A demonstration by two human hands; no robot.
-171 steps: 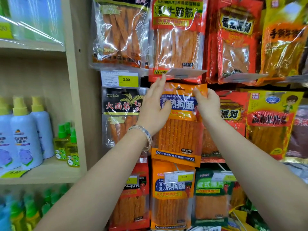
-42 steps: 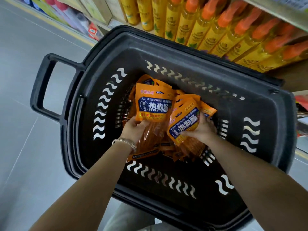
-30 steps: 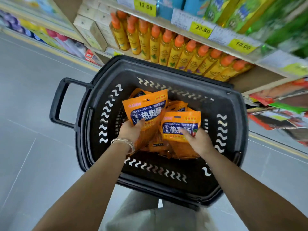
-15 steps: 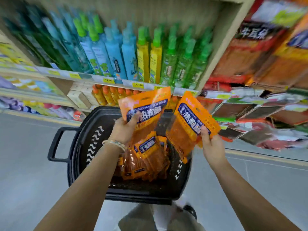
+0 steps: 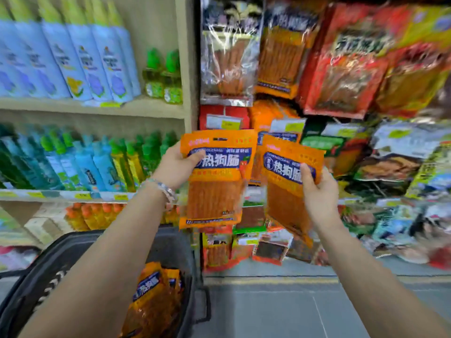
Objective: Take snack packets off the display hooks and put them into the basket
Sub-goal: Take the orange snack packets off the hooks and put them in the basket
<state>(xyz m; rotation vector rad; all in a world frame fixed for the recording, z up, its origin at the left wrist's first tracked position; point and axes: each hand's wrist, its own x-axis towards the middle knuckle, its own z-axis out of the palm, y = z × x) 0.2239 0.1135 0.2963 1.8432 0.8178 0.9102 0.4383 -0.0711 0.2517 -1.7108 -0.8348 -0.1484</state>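
Orange packets (image 5: 214, 176) stand upright, one gripped in the left hand (image 5: 175, 167), one in the right hand (image 5: 317, 191); the basket (image 5: 48, 269) lies below, nearer the left.

Low left, packets (image 5: 156, 296) in basket (image 5: 56, 253); bottle shelves (image 5: 92, 107) left of hanging packets (image 5: 341, 76).

At my left I see wooden shelf (image 5: 92, 107) with pale blue bottles (image 5: 80, 62), grey floor (image 5: 280, 308) below, black basket (image 5: 48, 256) on it, orange packets (image 5: 151, 296) inside.
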